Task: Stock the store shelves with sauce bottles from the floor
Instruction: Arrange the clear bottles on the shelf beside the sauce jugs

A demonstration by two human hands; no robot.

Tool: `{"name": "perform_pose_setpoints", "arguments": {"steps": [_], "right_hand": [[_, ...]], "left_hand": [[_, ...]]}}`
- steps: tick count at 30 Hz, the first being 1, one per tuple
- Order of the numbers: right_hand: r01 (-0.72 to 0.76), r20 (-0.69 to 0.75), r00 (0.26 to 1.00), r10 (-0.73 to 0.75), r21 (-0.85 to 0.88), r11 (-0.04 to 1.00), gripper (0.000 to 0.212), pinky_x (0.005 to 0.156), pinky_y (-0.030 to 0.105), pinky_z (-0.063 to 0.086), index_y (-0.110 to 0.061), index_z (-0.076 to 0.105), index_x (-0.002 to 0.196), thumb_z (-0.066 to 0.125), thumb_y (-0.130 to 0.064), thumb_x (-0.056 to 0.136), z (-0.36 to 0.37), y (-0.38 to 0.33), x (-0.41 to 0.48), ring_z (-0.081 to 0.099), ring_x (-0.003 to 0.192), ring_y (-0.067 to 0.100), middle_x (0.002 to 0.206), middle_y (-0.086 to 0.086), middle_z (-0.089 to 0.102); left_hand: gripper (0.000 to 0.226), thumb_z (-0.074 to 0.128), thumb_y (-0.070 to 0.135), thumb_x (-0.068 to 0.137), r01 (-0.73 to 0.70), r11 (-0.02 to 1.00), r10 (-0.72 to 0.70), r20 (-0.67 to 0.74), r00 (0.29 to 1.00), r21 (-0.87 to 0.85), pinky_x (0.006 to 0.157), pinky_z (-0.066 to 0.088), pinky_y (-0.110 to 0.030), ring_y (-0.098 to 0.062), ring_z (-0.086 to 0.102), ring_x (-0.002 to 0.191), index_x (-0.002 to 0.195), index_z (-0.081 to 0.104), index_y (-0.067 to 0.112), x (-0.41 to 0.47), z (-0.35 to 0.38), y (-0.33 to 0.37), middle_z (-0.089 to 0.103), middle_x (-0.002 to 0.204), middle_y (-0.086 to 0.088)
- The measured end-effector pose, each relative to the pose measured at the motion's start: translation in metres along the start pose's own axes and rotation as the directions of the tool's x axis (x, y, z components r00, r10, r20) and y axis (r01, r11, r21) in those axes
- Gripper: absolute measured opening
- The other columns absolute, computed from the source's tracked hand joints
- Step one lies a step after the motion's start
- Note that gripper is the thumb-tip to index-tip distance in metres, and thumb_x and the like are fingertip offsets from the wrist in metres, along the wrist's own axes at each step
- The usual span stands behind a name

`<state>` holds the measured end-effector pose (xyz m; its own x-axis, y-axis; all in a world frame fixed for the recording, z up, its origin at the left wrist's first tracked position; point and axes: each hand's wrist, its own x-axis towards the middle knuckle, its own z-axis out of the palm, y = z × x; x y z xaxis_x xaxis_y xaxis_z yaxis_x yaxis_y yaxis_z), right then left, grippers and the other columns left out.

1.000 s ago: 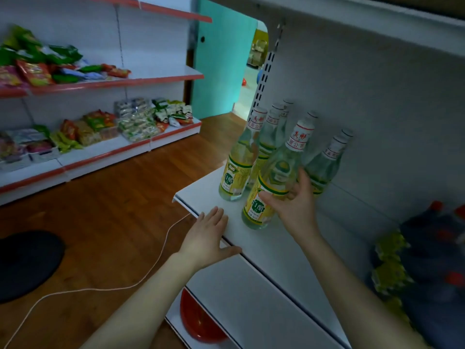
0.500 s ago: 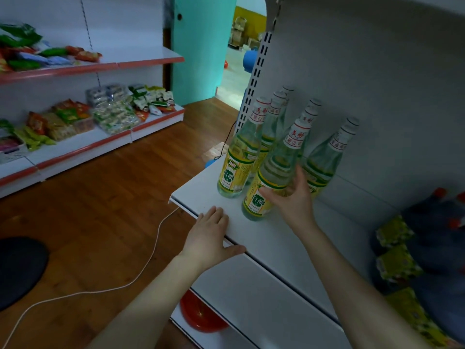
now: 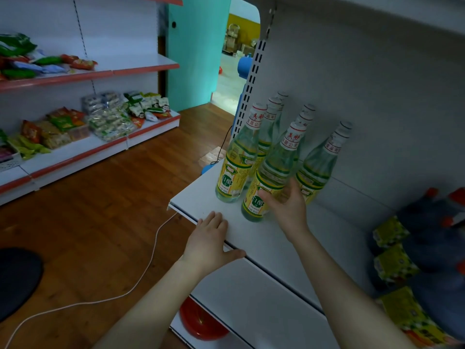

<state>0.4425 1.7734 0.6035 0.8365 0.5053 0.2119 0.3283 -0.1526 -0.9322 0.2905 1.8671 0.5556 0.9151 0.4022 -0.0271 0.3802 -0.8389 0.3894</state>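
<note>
**Right hand on the front bottle, left hand flat on the shelf lip**

Everything here is on the white shelf (image 3: 266, 243). The right hand (image 3: 289, 210) has its grip on the front sauce bottle (image 3: 270, 177): the thumb lies across the yellow label, the fingers wrap the far side of the glass, and the base sits down on the shelf. That bottle stands a little back from the shelf's front edge, with a bare strip between them.

The left hand (image 3: 210, 241) lies flat on that same front edge. Its fingers are straight on top and its thumb runs along the lip, with nothing in its grip.

Another bottle (image 3: 236, 170) stands just beside the front one, toward the shelf's left end, and whether the two touch is hard to say. More bottles (image 3: 318, 165) crowd behind, back toward the shelf's rear panel (image 3: 377, 96).

The shelf's left corner is bare. There is also an open white stretch running toward its right end, where blurred dark red-capped bottles (image 3: 427, 238) pile up.

A red dish (image 3: 201, 322) peeks out under the shelf. Beyond the shelf's front edge the wooden floor (image 3: 100, 210) opens wide, crossed by a white cable (image 3: 151, 260). Snack shelves (image 3: 75, 137) line the far side.
</note>
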Motion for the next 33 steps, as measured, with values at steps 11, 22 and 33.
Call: {"name": "perform_pose_setpoints", "arguments": {"steps": [11, 22, 33], "right_hand": [[0.010, 0.026, 1.000, -0.009, -0.035, 0.999, 0.058, 0.100, 0.043, 0.045, -0.023, 0.045, 0.127, 0.073, -0.017, 0.077, -0.0004, 0.0037, 0.0030, 0.056, 0.113, 0.013, 0.123, -0.002, 0.059], [0.018, 0.012, 1.000, -0.017, -0.057, 0.998, 0.062, 0.102, 0.043, 0.044, -0.019, 0.041, 0.132, 0.072, -0.019, 0.078, 0.0030, 0.0043, 0.0015, 0.053, 0.116, 0.013, 0.128, -0.001, 0.056], [0.034, 0.027, 0.999, -0.033, -0.054, 0.998, 0.061, 0.103, 0.040, 0.042, -0.021, 0.039, 0.133, 0.069, -0.017, 0.080, 0.0041, 0.0026, 0.0007, 0.051, 0.116, 0.012, 0.126, -0.004, 0.054]], "left_hand": [[0.081, 0.050, 0.067, 0.077, -0.016, 1.000, 0.016, -0.012, 1.000, 0.001, 0.113, 0.018, -0.039, -0.022, 0.024, 0.135, 0.135, 0.038, 0.012, 0.0006, -0.0004, -0.0007, 0.035, 0.143, -0.006], [0.082, 0.050, 0.066, 0.078, 0.005, 1.000, -0.005, 0.002, 1.000, -0.010, 0.115, 0.013, -0.041, -0.024, 0.017, 0.140, 0.139, 0.034, 0.012, -0.0003, -0.0008, -0.0004, 0.028, 0.150, -0.007], [0.088, 0.049, 0.067, 0.078, 0.014, 1.000, -0.013, 0.029, 0.999, -0.018, 0.118, 0.009, -0.042, -0.025, 0.007, 0.144, 0.143, 0.026, 0.012, 0.0011, 0.0013, -0.0019, 0.016, 0.155, -0.008]]}}
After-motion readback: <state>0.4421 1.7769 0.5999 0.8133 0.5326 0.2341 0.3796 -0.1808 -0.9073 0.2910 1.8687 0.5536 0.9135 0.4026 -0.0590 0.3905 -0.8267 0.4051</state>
